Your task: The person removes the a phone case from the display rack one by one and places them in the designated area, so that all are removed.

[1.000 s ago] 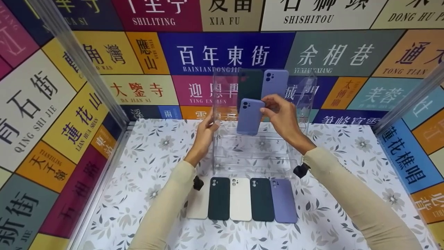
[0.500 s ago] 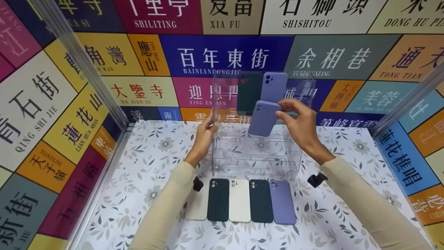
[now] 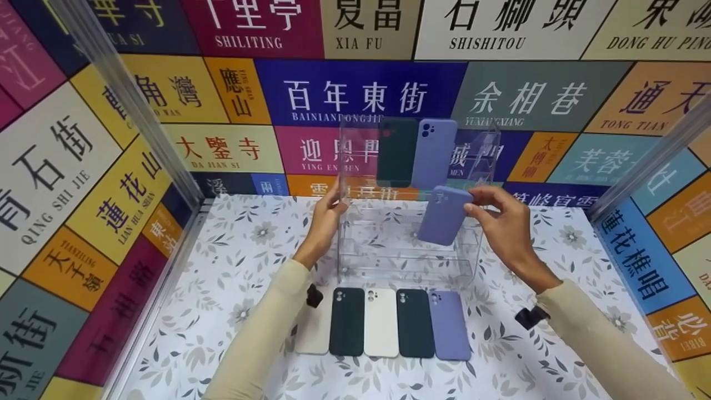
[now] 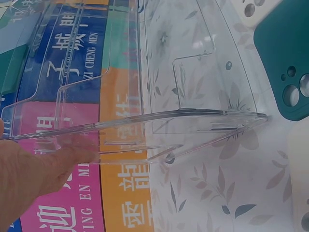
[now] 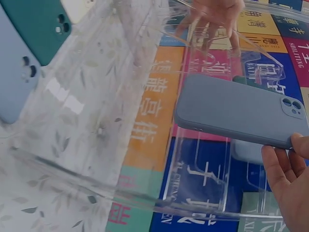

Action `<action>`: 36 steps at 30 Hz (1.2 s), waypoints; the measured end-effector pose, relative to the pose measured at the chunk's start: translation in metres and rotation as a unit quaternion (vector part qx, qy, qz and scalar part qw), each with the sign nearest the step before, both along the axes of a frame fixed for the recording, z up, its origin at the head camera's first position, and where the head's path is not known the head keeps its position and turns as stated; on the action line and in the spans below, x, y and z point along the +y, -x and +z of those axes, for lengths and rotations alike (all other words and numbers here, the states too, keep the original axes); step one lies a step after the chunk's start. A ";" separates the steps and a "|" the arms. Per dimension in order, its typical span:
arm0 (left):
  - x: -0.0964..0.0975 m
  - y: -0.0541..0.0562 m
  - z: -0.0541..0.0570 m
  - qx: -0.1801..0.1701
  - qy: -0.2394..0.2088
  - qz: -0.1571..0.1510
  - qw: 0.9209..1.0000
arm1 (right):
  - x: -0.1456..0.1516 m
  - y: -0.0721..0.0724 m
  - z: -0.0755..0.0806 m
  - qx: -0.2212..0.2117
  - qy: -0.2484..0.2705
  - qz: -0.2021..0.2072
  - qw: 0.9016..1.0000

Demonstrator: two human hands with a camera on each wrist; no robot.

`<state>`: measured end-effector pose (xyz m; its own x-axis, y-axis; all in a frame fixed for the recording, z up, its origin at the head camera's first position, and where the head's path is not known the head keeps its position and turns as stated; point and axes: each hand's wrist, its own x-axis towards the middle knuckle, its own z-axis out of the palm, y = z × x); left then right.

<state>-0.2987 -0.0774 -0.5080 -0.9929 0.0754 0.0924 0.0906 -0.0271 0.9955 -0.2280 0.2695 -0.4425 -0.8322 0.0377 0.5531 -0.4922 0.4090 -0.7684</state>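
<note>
Between thumb and fingers, my right hand (image 3: pixel 502 222) pinches a purple phone case (image 3: pixel 444 216) by its upper right edge. The case tilts slightly in front of a clear acrylic tiered stand (image 3: pixel 405 266). At the stand's left side, my left hand (image 3: pixel 325 222) touches the side panel; in the left wrist view the thumb side of the hand (image 4: pixel 29 179) lies against the panel's edge. On the top tier a dark green case (image 3: pixel 395 153) and another purple case (image 3: pixel 435 153) stand side by side. The right wrist view shows the held case (image 5: pixel 236 111) with its camera cutout near my fingertips.
In front of the stand lies a row of cases: a cream one (image 3: pixel 314 330), a dark green one (image 3: pixel 347 322), a white one (image 3: pixel 381 322), a second green one (image 3: pixel 415 322) and a purple one (image 3: pixel 451 328). Sign-printed walls (image 3: pixel 361 91) enclose the floral tabletop (image 3: pixel 239 266).
My right hand has moved right and downward with the purple case, from before the top tier to lower in front of the stand. My left hand stays at the stand's side.
</note>
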 end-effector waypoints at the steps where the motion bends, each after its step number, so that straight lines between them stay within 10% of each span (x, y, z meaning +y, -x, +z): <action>1: 0.000 0.000 0.000 0.001 0.002 -0.001 1.000 | 0.002 -0.003 -0.001 -0.002 -0.002 -0.001 1.000; 36: -0.001 -0.001 0.000 -0.007 0.001 -0.012 1.000 | 0.066 -0.050 -0.061 -0.074 -0.016 -0.043 0.996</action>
